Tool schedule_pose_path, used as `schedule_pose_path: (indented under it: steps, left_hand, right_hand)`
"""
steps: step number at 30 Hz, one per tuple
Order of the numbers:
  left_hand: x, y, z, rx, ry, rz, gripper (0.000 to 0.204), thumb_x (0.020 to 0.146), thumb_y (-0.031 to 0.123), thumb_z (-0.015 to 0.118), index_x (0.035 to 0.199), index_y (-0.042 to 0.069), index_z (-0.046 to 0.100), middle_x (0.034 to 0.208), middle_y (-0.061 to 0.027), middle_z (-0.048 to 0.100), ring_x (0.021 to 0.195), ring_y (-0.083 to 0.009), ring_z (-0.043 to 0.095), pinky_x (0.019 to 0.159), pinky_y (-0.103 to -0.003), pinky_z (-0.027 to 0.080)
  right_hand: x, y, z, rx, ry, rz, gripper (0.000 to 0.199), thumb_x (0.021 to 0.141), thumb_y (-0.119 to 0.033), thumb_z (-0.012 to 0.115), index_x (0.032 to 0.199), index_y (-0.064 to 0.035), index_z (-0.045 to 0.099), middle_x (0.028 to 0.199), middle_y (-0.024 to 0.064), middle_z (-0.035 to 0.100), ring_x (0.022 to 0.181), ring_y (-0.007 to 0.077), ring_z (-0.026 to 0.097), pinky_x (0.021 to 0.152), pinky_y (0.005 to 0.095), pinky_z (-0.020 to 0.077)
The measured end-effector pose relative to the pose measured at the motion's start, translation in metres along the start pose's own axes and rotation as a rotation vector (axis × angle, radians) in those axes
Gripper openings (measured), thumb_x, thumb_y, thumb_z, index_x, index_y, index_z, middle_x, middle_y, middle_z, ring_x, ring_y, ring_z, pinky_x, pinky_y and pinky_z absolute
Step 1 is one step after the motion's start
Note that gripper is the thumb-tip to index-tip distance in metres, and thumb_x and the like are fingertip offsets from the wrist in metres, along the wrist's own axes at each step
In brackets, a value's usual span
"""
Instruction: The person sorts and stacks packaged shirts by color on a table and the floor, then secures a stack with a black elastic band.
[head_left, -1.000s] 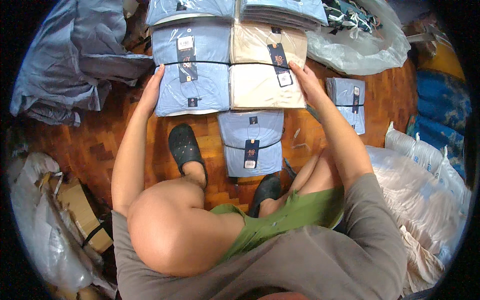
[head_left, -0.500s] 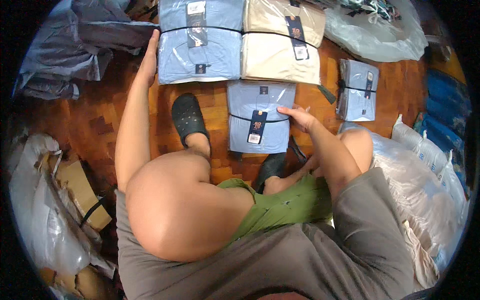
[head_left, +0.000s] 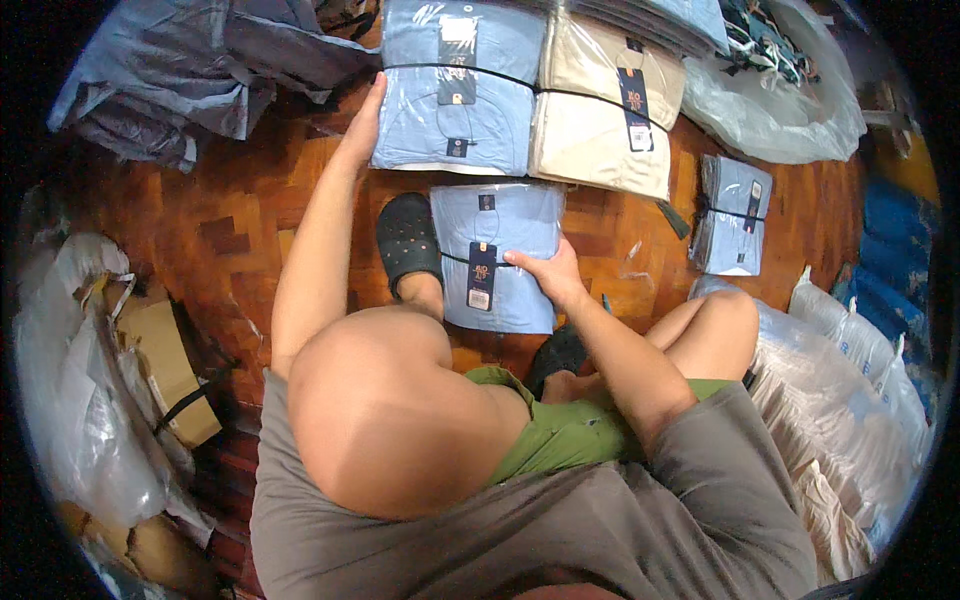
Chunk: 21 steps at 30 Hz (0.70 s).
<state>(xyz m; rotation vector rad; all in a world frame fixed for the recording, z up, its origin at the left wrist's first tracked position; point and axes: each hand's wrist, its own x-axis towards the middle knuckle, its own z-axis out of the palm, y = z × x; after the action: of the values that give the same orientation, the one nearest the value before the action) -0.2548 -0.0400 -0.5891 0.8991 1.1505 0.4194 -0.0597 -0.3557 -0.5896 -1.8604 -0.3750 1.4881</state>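
A large light-blue folded garment stack (head_left: pixel 475 125) in clear plastic lies ahead, tied with a black strap to a cream one (head_left: pixel 600 140) at its right. My left hand (head_left: pixel 367 125) rests flat against the left side of the blue stack, fingers stretched out. Nearer to me, my right hand (head_left: pixel 555 272) grips a smaller light-blue garment bundle (head_left: pixel 520 300) by its right edge, thumb on top and the other fingers hidden beneath. A black strap crosses this bundle, and a dark hang tag (head_left: pixel 482 272) lies on its front.
Another strapped blue bundle (head_left: pixel 735 215) lies to the right on the parquet floor (head_left: pixel 640 245). Clear plastic bags (head_left: pixel 820 120) sit at the far right, with white sacks (head_left: pixel 850 330) nearer. Cardboard (head_left: pixel 170 365) and plastic are at left, dark cloth (head_left: pixel 180 90) beyond. My black clogs (head_left: pixel 408 240) flank the bundle.
The smaller bundle in my right hand has moved left relative to the large stacks and slightly nearer to me. My left hand stays at the blue stack's side. The view has shifted.
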Motion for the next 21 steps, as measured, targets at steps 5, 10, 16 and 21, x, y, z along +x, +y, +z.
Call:
schedule_pose_path:
  steps: [5,10,16,21]
  left_hand:
    - [0.024,-0.017,-0.023,-0.055,-0.003,0.039,0.083,0.100,0.065,0.047,0.154,0.002,0.041,0.152,-0.0121,0.050,0.137,-0.0224,0.048,0.116,-0.034,0.033]
    - [0.014,0.001,-0.006,0.019,0.059,0.071,0.078,0.102,0.062,0.047,0.152,0.002,0.043,0.148,-0.0120,0.053,0.136,-0.0214,0.048,0.115,-0.036,0.035]
    - [-0.049,-0.044,-0.036,-0.309,0.255,0.094,0.087,0.100,0.070,0.039,0.156,0.004,0.036,0.155,-0.0201,0.045,0.143,-0.0333,0.041,0.120,-0.046,0.027]
    - [-0.149,-0.067,-0.017,-0.358,-0.033,-0.106,0.109,0.091,0.087,0.032,0.158,0.001,0.026,0.151,-0.0248,0.047,0.135,-0.0375,0.051,0.114,-0.050,0.038]
  right_hand:
    - [-0.035,-0.024,0.001,-0.346,0.156,-0.226,0.084,0.060,-0.039,0.099,0.121,-0.0010,0.057,0.110,0.0203,0.072,0.103,0.0319,0.070,0.092,0.0416,0.0544]
    - [-0.087,-0.102,-0.013,-0.675,0.051,-0.374,0.082,0.058,-0.044,0.098,0.118,-0.0071,0.058,0.104,0.0193,0.073,0.096,0.0365,0.072,0.085,0.0425,0.0556]
    - [-0.077,-0.207,-0.039,-0.406,0.048,-0.453,0.072,0.060,-0.034,0.099,0.114,-0.0010,0.065,0.105,0.0131,0.074,0.097,0.0203,0.071,0.088,0.0357,0.0556]
    - [-0.006,-0.251,-0.019,0.094,-0.070,-0.294,0.075,0.071,-0.029,0.095,0.128,0.0044,0.060,0.115,0.0155,0.072,0.101,0.0231,0.070,0.092,0.0371,0.0566]
